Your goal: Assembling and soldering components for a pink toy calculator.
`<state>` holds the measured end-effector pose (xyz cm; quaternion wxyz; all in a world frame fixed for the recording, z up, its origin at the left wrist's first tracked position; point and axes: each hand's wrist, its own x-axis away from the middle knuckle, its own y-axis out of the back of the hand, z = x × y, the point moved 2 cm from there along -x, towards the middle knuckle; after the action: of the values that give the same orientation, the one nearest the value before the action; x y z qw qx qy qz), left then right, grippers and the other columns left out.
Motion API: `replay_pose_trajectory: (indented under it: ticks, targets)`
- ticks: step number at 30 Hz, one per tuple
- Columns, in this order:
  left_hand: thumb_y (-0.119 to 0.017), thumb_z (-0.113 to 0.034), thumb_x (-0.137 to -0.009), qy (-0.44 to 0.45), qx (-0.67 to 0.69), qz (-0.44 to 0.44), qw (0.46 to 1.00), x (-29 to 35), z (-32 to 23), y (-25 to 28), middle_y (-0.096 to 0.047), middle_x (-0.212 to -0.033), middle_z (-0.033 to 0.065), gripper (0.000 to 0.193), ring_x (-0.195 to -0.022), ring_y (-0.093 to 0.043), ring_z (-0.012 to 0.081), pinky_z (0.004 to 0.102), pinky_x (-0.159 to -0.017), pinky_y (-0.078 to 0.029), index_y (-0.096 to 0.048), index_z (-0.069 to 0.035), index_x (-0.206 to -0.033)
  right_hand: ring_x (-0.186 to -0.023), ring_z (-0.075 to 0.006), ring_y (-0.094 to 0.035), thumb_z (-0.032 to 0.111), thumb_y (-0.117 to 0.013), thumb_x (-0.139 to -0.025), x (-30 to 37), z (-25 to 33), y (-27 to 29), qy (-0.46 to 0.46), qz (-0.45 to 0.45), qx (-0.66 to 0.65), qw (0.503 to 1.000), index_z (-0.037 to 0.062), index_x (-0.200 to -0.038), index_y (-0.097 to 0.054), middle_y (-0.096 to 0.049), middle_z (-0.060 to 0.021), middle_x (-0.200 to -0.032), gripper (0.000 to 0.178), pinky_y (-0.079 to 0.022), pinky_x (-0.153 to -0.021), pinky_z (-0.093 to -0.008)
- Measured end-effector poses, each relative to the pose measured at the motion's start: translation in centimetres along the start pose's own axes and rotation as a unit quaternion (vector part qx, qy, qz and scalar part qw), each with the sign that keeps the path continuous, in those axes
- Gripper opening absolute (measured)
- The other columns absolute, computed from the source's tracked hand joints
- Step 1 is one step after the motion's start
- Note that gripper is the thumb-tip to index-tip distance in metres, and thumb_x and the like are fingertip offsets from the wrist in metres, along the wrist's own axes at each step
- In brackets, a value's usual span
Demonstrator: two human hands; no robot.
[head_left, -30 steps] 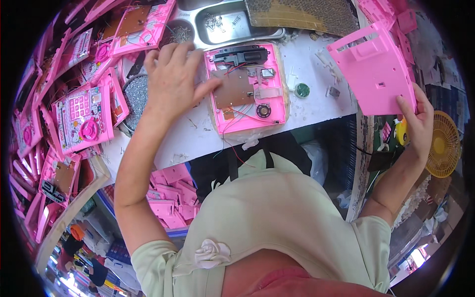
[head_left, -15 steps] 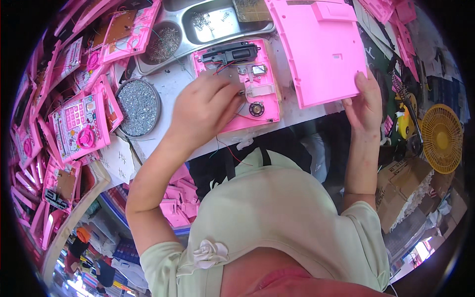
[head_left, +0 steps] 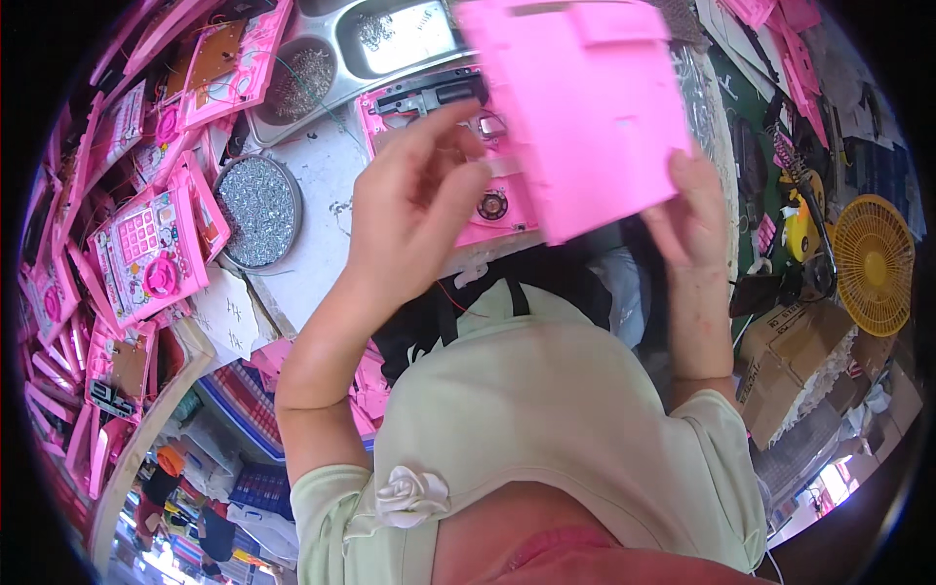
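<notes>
My right hand (head_left: pixel 694 210) grips a flat pink plastic cover (head_left: pixel 590 136) by its lower right edge. The cover is tilted and hangs over the right part of an opened pink housing (head_left: pixel 507 222) on the bench, hiding some of it. Inside the housing show a black plastic mechanism (head_left: pixel 429 95) along the far side and a small round speaker (head_left: pixel 492 204). My left hand (head_left: pixel 409 200) is raised over the housing's left side, fingers apart and partly bent, with nothing visible in it. It covers part of the housing's inside.
A round tray of small silvery screws (head_left: pixel 256 213) stands to the left. Behind it is a steel basin (head_left: pixel 346 73) with loose metal parts. Pink toy housings (head_left: pixel 146 249) are heaped at far left. A yellow fan (head_left: pixel 871 263) and a cardboard box (head_left: pixel 790 361) are at right.
The cover has moved left and nearer, over the housing, with my right hand. My left hand has lifted from the housing's inside and its fingers have spread.
</notes>
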<state>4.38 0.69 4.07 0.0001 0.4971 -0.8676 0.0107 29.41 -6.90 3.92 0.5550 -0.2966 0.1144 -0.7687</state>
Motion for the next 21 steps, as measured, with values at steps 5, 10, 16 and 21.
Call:
replay_pose_trajectory:
  ticks: [5,10,16,21]
  targets:
    - [-0.068,-0.005,-0.097,0.032,0.062,-0.072,0.995,1.1,0.2,1.7,-0.064,-0.127,0.012,0.059,-0.111,-0.066,0.016,0.0296,-0.096,-0.053,-0.042,0.007,-0.148,-0.077,-0.0138,-0.068,0.018,-0.063,-0.102,-0.2,-2.9,-3.6,-0.024,0.06,0.168,0.984,-0.0027,-0.145,-0.048,-0.072,-0.0097,-0.099,0.05,-0.055,-0.066,-0.0267]
    - [-0.079,-0.016,-0.087,0.007,-0.264,-0.132,0.955,2.0,1.3,3.5,-0.062,-0.077,0.0027,0.074,-0.064,-0.058,0.0096,0.0274,-0.059,-0.049,-0.044,0.004,-0.15,-0.061,-0.0188,-0.064,0.017,-0.067,-0.098,1.5,-4.3,-3.8,0.132,0.067,0.502,0.852,0.002,-0.152,-0.041,-0.066,-0.0088,-0.072,0.061,-0.052,-0.06,-0.0307]
    - [-0.078,-0.025,-0.087,-0.034,-0.362,-0.126,0.923,1.7,2.2,3.3,-0.051,-0.062,0.0018,0.071,-0.053,-0.05,0.011,0.0272,-0.051,-0.042,-0.051,-0.001,-0.147,-0.052,-0.0157,-0.047,0.012,-0.066,-0.097,1.8,-5.3,-3.3,0.17,0.101,0.573,0.795,0.0056,-0.15,-0.045,-0.044,-0.0039,-0.059,0.057,-0.038,-0.052,-0.0298]
    - [-0.078,-0.021,-0.087,-0.019,-0.304,-0.135,0.943,1.6,2.4,3.6,-0.05,-0.063,-0.0004,0.067,-0.054,-0.048,0.0074,0.025,-0.05,-0.039,-0.052,0.0,-0.145,-0.053,-0.0253,-0.057,0.018,-0.07,-0.094,1.3,-5.5,-2.9,0.166,0.119,0.575,0.792,0.0091,-0.144,-0.052,-0.053,-0.0093,-0.062,0.054,-0.045,-0.053,-0.0361]
